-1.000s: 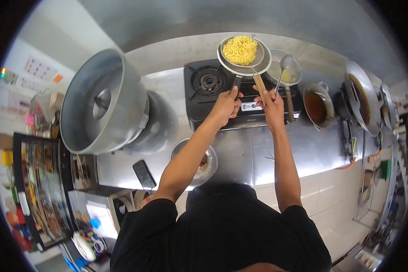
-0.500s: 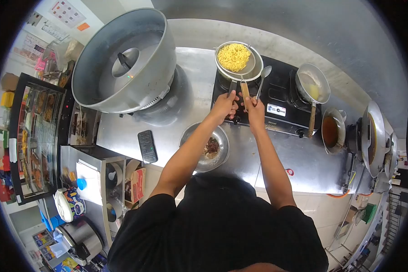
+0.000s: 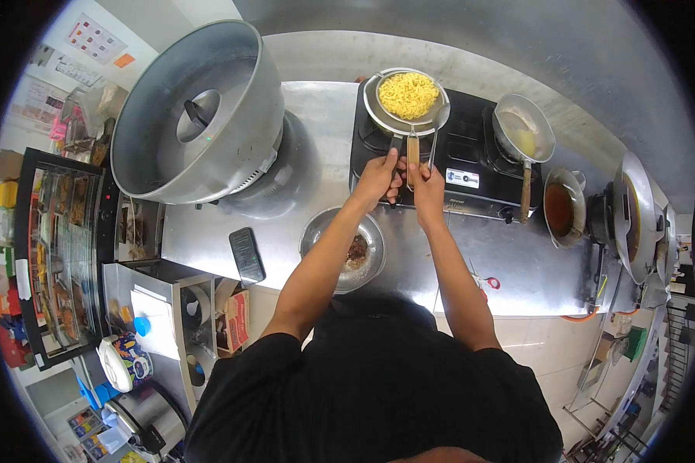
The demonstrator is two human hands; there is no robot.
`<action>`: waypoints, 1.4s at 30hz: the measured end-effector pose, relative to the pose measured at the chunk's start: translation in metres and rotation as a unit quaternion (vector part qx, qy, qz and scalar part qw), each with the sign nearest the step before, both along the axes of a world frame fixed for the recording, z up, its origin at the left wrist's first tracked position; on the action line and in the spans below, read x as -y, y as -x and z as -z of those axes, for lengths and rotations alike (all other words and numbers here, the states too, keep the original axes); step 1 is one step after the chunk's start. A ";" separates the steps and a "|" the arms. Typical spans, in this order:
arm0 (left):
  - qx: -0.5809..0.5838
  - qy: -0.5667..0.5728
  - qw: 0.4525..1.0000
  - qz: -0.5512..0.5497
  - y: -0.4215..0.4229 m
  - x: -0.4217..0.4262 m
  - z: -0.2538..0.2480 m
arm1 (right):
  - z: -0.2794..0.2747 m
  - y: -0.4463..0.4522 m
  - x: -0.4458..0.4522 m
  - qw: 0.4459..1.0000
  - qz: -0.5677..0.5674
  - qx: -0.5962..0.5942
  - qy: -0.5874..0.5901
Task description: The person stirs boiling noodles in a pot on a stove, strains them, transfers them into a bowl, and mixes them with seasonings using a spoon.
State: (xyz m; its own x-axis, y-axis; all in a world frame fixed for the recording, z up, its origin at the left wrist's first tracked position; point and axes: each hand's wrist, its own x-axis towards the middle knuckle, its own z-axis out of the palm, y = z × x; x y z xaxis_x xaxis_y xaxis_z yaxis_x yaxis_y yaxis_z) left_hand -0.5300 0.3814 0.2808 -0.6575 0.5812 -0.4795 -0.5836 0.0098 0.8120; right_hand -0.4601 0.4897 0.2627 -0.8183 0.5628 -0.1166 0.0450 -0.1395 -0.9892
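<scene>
My left hand (image 3: 377, 179) is closed round the dark handle (image 3: 396, 143) of a saucepan (image 3: 371, 110) on the near-left burner. In my right hand (image 3: 428, 188) are the wooden handle (image 3: 413, 148) of a strainer and a metal spoon (image 3: 442, 117). Yellow noodles (image 3: 409, 96) fill the strainer, which sits over the saucepan and hides most of its inside. The spoon's bowl end is by the strainer's right rim. Below my left forearm, a metal bowl (image 3: 375, 266) holds dark and pale seasoning (image 3: 357, 251), partly covered by the arm.
The black gas stove (image 3: 463, 143) also carries a pan (image 3: 550, 139) with a wooden handle. Right of it stands a pot of brown liquid (image 3: 560, 210). A large grey drum-shaped vessel (image 3: 247, 116), a phone (image 3: 246, 255) and red-handled scissors (image 3: 493, 283) are on the steel counter (image 3: 316, 139).
The strainer of noodles has shifted right relative to the saucepan, and its handle is now more upright in view. The spoon has come closer to the strainer's rim. The camera view has moved slightly.
</scene>
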 end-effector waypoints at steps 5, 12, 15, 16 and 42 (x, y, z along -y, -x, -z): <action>-0.492 0.209 0.820 -0.205 -0.011 0.000 -0.024 | 0.000 0.003 -0.006 1.000 -0.023 -0.009 -0.001; -0.408 0.208 0.889 -0.006 -0.070 0.007 -0.043 | 0.004 -0.007 -0.024 0.997 -0.030 0.064 -0.024; -0.387 0.116 0.909 -0.102 -0.102 -0.007 -0.038 | -0.003 -0.010 -0.031 0.996 -0.067 0.047 0.043; -0.258 0.068 0.953 -0.146 -0.108 -0.018 -0.026 | -0.010 -0.011 -0.031 0.995 -0.072 0.044 0.060; 0.145 -0.237 0.924 -0.264 -0.055 -0.081 0.023 | -0.108 0.080 -0.091 0.651 -0.165 0.141 -0.727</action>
State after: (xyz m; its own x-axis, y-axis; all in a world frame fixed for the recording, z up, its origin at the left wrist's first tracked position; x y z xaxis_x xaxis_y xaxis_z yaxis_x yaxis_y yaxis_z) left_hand -0.4750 0.4620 0.2574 -0.7933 0.4057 -0.4540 -0.5988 -0.6547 0.4613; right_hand -0.5401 0.5807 0.3711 -0.9841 0.0453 0.1720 0.0442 0.9990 -0.0102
